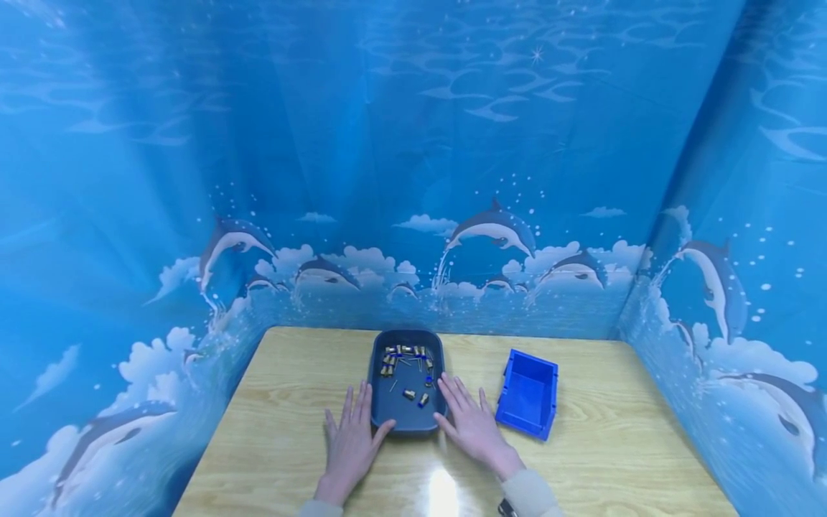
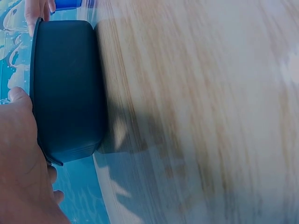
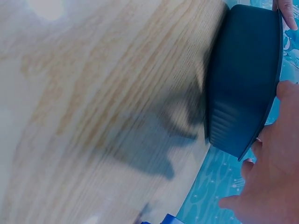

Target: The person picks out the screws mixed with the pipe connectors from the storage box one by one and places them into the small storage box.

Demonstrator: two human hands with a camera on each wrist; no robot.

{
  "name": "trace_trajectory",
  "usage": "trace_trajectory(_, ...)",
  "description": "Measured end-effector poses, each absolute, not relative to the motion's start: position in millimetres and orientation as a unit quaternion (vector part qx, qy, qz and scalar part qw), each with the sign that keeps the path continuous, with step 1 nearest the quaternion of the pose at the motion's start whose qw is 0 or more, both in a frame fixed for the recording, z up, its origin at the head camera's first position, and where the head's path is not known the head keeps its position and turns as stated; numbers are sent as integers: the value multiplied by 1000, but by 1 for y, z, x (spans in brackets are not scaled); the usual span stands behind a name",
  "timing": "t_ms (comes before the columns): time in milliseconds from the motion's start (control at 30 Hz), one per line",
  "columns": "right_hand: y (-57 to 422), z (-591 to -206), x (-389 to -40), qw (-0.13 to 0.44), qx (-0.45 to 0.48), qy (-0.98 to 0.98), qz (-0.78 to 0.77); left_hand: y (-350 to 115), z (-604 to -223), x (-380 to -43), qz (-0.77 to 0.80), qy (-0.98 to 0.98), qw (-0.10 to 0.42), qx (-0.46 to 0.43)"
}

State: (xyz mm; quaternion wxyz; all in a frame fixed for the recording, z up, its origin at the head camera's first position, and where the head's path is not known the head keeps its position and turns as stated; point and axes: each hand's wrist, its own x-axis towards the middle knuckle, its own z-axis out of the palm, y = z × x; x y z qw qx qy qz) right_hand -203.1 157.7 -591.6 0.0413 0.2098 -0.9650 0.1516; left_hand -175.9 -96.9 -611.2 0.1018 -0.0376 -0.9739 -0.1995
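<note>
A dark grey-blue rectangular tray (image 1: 403,418) stands on the table between both hands. Inside it lie several brass fittings with blue ends (image 1: 410,395), most of them gathered toward the far end, along with a few thin metal pins (image 1: 393,385). My left hand (image 1: 352,441) is at the tray's left side, fingers extended and thumb at the near corner. On the opposite side, my right hand (image 1: 474,429) has its fingers spread, with fingertips at the rim. Both wrist views show the tray's near wall (image 2: 67,88) and a thumb right at its rim.
To the right of my right hand sits a blue plastic bin (image 1: 528,391), slightly turned. Everything rests on a light wood-grain table (image 1: 291,388). A blue curtain with dolphins (image 1: 400,179) encloses the table at the back and sides.
</note>
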Motion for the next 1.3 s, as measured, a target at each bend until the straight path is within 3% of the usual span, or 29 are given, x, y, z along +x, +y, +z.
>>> trace_trajectory(1300, 171, -590, -197, 42, 216, -962, 161, -84, -607, -168, -194, -975, 100, -34)
